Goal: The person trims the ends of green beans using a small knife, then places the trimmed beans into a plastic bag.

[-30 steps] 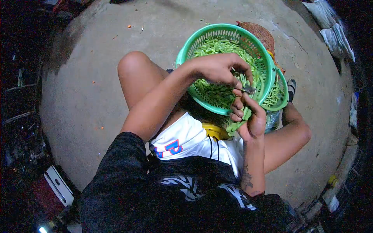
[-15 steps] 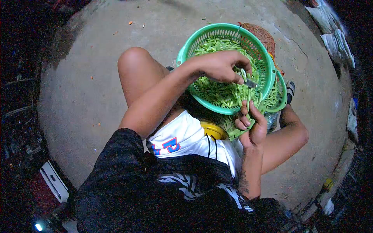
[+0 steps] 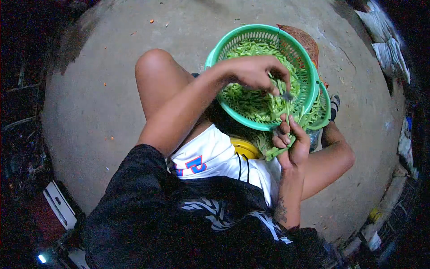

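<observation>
My left hand point(image 3: 262, 74) is closed above a green plastic basket point(image 3: 261, 122), gripping a small knife whose blurred blade point(image 3: 289, 96) points right. Cut green beans point(image 3: 253, 48) fill much of this basket. Lower right, at the basket's near rim, my right hand point(image 3: 293, 142) has its palm toward me and its fingers wrapped round a bunch of long green beans point(image 3: 274, 153). The upper ends of those beans reach up to the blade. The knife's handle is mostly hidden in my left hand.
A second green basket point(image 3: 327, 117) with beans sits behind the first at the right. A reddish mesh sack point(image 3: 301, 39) lies beyond them. Something round and yellow point(image 3: 245, 148) is between my legs. White sacks point(image 3: 389, 56) lie at the far right.
The knife blade has shifted slightly and now looks blurred against the beans. Both hands keep nearly the same place and hold; the view has moved a little.
</observation>
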